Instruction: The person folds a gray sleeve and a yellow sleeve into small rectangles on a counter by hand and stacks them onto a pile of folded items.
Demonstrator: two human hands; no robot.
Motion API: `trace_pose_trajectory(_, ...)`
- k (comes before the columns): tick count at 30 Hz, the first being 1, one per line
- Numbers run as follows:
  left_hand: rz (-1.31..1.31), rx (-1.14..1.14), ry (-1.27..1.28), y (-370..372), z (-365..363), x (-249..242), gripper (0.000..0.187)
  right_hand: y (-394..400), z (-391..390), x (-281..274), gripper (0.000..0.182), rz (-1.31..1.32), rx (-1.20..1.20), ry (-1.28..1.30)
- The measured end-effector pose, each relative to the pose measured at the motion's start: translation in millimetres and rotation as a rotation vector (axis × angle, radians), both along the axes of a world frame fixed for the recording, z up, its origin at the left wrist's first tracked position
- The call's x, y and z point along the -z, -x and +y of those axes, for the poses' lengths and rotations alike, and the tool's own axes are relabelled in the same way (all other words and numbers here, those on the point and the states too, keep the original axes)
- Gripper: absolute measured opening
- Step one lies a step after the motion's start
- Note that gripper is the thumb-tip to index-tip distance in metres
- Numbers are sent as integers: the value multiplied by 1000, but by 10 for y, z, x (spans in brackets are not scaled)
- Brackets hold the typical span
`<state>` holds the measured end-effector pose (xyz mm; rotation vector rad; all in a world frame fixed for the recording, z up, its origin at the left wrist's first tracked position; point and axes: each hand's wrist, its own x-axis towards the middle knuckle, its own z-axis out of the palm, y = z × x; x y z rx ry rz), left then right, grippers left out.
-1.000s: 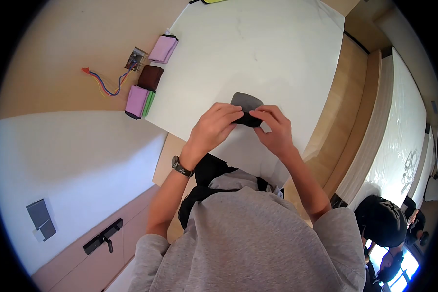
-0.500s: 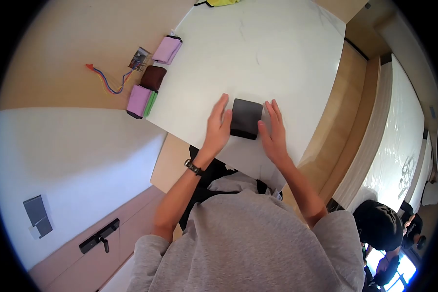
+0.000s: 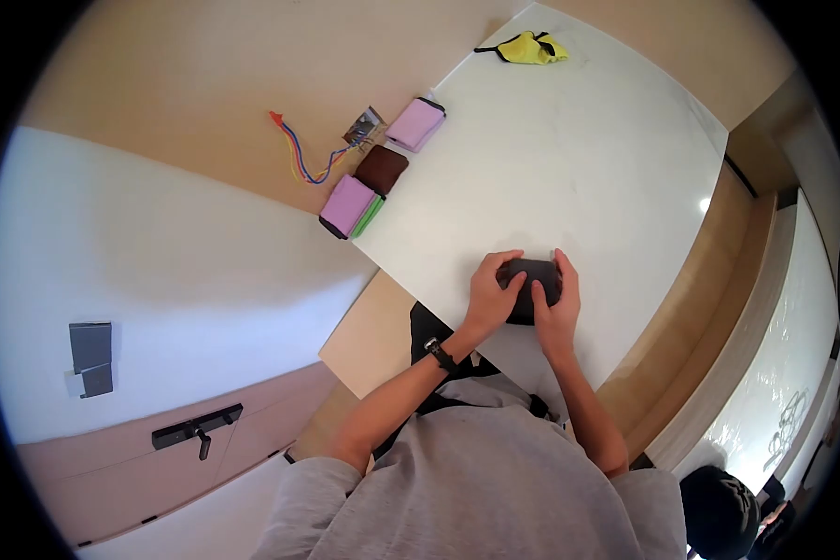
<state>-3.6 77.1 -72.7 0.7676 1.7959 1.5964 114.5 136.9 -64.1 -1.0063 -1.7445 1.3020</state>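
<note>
1. The left hand (image 3: 491, 294) and right hand (image 3: 558, 308) are drawn in narrow, holding the dark folded cloth (image 3: 537, 269) between them. Fingers curve along its opposite sides and thumbs lie over the top, a grip that probably keeps the layers together and the sides even.
2. That cloth is over the desk (image 3: 579, 168), close to its near edge, likely for easy reach with both forearms. Whether its underside bears fully on the desktop is hidden.
3. It looks compact, blocky and soft, charcoal grey with a blacker part nearest the body; the fingers cover much of its outline.
4. Along the desk's left edge, towards the near-left corner, sit one pink bundle (image 3: 416, 125), a brown bundle (image 3: 382, 170), and another pink bundle (image 3: 347, 205) beside a green bundle (image 3: 369, 217). Their row seems meant to leave working room.
5. A yellow cloth (image 3: 532, 49) lies loose and crumpled by the far-left corner.
</note>
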Motion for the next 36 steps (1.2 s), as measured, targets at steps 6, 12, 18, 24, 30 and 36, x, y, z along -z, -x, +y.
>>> trace_pose_trajectory(6,-26,87,104,118,-147,-158,26,-112,131,-198,49,-526,-31,-274)
trace_pose_trajectory(12,95,240,343,302,-250,-370,27,-127,162,-155,37,-441,-128,-202)
trace_pose_trajectory(18,55,353,438,422,-254,-402,48,1,197,-184,32,-155,-291,41)
trace_pose_trajectory(24,154,462,537,434,-213,-367,50,-47,191,-231,31,-142,-313,38)
trace_pose_trajectory(30,143,412,342,328,-275,-322,39,-306,218,-268,34,-172,-242,108)
trace_pose_trajectory(36,-180,389,214,221,-311,-219,37,-393,95,-19,53,145,-183,277)
